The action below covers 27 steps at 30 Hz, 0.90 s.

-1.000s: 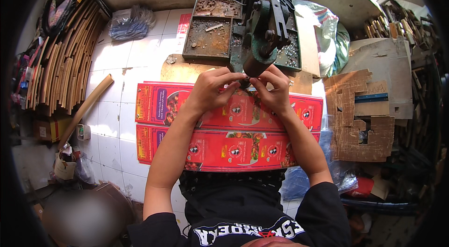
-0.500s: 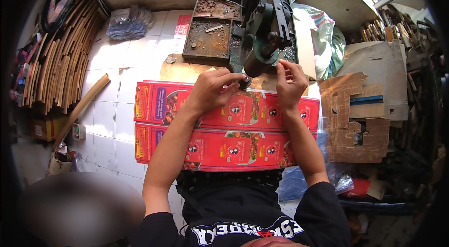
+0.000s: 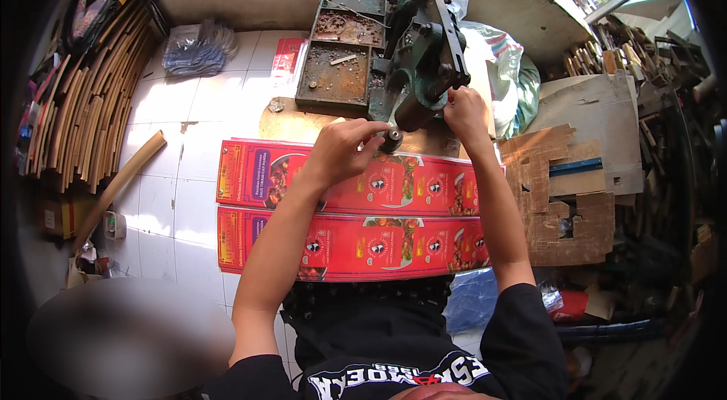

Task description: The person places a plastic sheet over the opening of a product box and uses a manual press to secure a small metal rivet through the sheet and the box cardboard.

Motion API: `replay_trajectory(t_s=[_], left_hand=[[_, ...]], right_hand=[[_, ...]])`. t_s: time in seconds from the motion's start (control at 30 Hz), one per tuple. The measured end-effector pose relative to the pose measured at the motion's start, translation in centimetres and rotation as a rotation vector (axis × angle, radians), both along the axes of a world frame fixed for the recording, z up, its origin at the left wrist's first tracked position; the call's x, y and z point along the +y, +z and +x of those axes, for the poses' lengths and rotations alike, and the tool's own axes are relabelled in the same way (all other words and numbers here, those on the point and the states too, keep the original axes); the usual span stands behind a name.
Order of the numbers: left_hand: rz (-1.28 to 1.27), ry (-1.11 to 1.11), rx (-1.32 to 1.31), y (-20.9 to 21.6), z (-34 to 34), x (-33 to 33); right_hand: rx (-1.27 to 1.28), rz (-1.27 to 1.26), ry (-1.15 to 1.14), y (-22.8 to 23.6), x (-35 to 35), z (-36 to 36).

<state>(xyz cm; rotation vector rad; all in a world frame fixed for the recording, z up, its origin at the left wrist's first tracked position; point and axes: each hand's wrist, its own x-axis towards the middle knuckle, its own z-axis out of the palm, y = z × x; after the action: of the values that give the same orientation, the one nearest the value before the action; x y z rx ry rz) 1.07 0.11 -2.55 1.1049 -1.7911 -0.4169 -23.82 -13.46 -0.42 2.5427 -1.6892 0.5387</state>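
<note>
Two red printed panels (image 3: 379, 243) lie one before the other at the near edge of the tan board (image 3: 294, 126). I note the left hand (image 3: 344, 148), finger and thumb at the round metal die (image 3: 392, 140); whether it grasps anything I cannot tell. The right hand (image 3: 466, 114) is curled beside the dark press (image 3: 424, 48), contents hidden. A compartmented tray (image 3: 331, 107) flanks the press.

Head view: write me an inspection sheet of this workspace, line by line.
Surface: white tiles; tan board near the press.
Work items: red printed sheets in two rows before the dark green press.
Clutter: small bits in the divided tray.
Hands: left hand at a small metal post; right hand beside the press; grips unclear.
Cables: nothing clearly seen.
Surroundings: stacked cardboard left, cut cardboard right.
</note>
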Motion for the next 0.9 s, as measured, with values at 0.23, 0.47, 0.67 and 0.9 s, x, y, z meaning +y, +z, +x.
replay_trajectory(t_s=[0.23,0.47,0.67,0.9], left_hand=[[-0.011,0.005,-0.024,0.2,-0.2,-0.1],[-0.048,0.022,-0.072,0.0,0.2,0.0],[-0.057,0.007,-0.044,0.2,-0.3,0.0],[-0.062,-0.013,-0.074,0.1,-0.1,0.0]], right_hand=[[0.011,-0.098,0.041,-1.3,-0.9,-0.4],[-0.588,-0.093,0.103,1.3,3.8,0.7],[-1.077,0.156,0.243,-2.5,8.2,1.7],[-1.083,0.15,0.458,-3.2,8.1,2.1]])
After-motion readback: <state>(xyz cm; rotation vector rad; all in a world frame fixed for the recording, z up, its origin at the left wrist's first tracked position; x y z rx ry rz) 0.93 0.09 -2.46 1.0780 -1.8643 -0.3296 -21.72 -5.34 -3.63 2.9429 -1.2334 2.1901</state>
